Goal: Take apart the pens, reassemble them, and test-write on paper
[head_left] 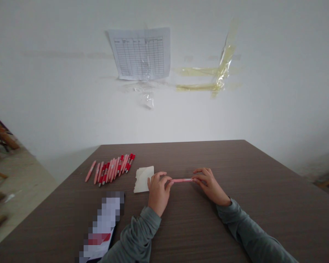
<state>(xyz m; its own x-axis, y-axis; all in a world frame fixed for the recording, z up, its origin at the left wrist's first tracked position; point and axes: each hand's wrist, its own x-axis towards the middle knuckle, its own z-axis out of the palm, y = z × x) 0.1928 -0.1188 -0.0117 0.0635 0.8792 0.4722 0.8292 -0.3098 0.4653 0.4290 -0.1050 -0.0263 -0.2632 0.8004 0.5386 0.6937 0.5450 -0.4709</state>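
A pink pen is held level between both hands, just above or on the brown table. My left hand pinches its left end between thumb and fingers. At the pen's right end, my right hand grips it with thumb and forefinger. Just left of my left hand lies a cream piece of paper with a torn left edge, partly behind the fingers. Several pink and red pens lie side by side in a slanted row at the table's back left.
A blurred-out flat item, white with some red, lies at the front left of the table. Behind the table, a printed sheet and yellowish tape stick to the wall.
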